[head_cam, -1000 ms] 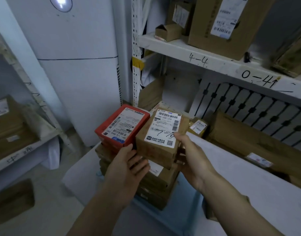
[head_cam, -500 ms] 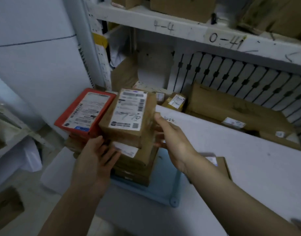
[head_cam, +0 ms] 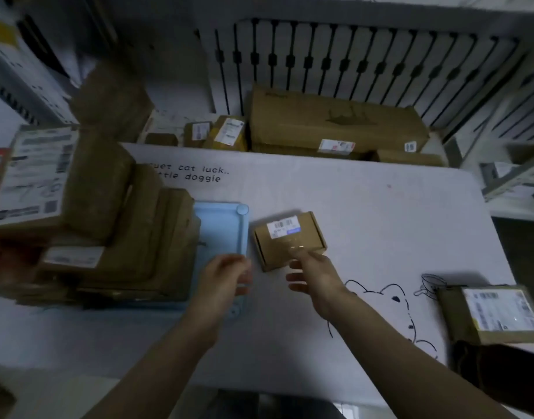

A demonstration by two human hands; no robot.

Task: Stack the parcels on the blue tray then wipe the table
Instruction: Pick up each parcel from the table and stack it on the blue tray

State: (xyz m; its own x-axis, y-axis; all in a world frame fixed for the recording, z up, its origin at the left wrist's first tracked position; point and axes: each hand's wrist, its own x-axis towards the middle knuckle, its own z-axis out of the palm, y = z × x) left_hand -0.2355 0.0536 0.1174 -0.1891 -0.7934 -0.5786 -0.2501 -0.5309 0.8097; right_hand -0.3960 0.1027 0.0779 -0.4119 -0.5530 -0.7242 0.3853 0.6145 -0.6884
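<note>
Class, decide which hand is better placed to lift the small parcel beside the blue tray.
Right: the right hand reaches the small parcel; the left hand hovers over the blue tray.

Parcels (head_cam: 290, 240) matt brown cardboard, white paper labels; blue tray (head_cam: 222, 228) smooth plastic; table (head_cam: 365, 207) matt white.

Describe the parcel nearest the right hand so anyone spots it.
On the white table, find the blue tray carrying the parcel stack. Just right of the tray lies one small flat brown box, the right hand at its near edge. Unlike the larger parcel at the table's right edge, its small barcode label has a blue strip.
</note>
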